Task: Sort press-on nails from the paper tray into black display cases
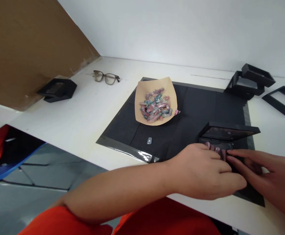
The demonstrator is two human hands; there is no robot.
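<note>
A small black case [230, 132] lies on the black mat with its lid raised. Inside it, a row of pinkish false nails [216, 149] shows above my hands. My left hand [203, 173] lies across the near side of the case, its fingers curled; whatever sits under them is hidden. From the right comes my right hand [271, 173], thumb and forefinger pinched at the last pink nail of the row. A paper tray [140, 114] to the left holds a heap of wrapped pink and teal pieces [154, 107]. One grey-blue false nail [149, 140] with a light mark lies alone on the mat.
The black mat [198, 104] covers the middle of the white table [69, 124]. Glasses [105, 77] and a black case [57, 89] are at the left. Several black cases [248, 81] are stacked at the back right, near a black frame [283, 100].
</note>
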